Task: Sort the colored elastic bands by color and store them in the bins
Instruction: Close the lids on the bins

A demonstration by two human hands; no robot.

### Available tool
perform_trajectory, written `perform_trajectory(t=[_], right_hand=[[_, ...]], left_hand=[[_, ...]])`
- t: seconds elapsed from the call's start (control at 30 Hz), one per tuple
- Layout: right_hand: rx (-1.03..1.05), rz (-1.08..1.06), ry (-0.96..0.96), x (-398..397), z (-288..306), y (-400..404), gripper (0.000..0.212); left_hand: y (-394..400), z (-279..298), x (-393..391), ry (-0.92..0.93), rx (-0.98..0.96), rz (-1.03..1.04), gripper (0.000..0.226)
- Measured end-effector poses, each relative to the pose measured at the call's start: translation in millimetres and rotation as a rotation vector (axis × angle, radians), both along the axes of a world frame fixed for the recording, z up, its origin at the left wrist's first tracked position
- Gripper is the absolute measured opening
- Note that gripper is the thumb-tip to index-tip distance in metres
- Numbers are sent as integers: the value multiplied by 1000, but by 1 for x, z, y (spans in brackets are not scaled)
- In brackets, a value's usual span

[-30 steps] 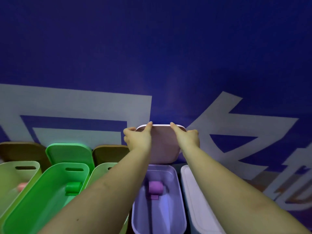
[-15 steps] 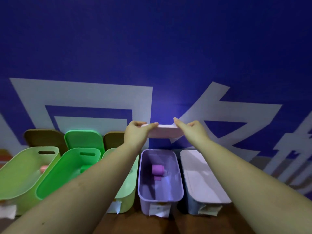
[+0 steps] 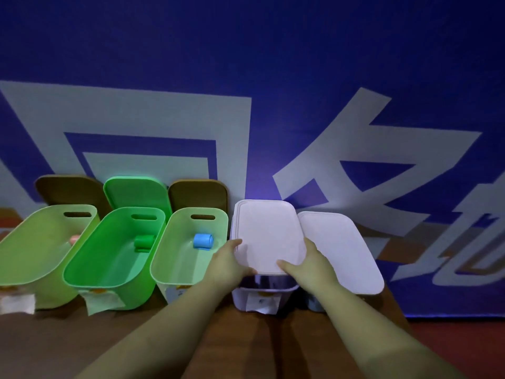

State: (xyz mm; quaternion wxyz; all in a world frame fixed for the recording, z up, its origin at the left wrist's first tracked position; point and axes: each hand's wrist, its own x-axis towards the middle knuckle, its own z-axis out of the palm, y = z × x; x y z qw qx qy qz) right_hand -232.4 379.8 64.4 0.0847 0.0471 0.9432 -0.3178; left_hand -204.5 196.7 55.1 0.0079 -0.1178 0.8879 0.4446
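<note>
A pale pink lid (image 3: pixel 266 235) lies over the purple bin (image 3: pixel 262 294), covering all but its near end. My left hand (image 3: pixel 228 265) grips the lid's near left edge and my right hand (image 3: pixel 308 265) grips its near right corner. The purple band inside is hidden. Left of it stand three open bins: a pale green bin (image 3: pixel 188 279) with a rolled blue band (image 3: pixel 202 241), a bright green bin (image 3: pixel 106 280) with a green band (image 3: pixel 144 242), and a light green bin (image 3: pixel 32 272) with a pink band (image 3: pixel 74 238) partly hidden behind its wall.
A closed bin with a white lid (image 3: pixel 341 250) stands right of the purple one. A green lid (image 3: pixel 135 191) and two brown lids (image 3: pixel 69 188) lean on the blue banner wall behind the open bins. Paper labels hang from the bin fronts over the brown tabletop (image 3: pixel 136 335).
Both hands lifted the pink lid away from the wall, turned it flat and lowered it onto the purple bin. The camera tilted down, so the bins show fully.
</note>
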Motion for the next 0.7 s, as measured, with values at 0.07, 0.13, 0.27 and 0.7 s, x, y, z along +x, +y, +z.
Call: perform_trajectory(t=[0.07, 0.13, 0.27, 0.7], right_hand=[[52, -1, -20, 4, -13, -1, 95], [120, 7, -12, 8, -22, -1, 93], [188, 43, 15, 11, -31, -1, 88], [327, 117, 44, 17, -50, -5, 76]], left_hand=[[2, -11, 4, -1, -43, -10, 79], [2, -20, 7, -5, -75, -22, 76], [2, -30, 11, -16, -95, -33, 72], [-6, -36, 11, -74, -153, -100, 60]])
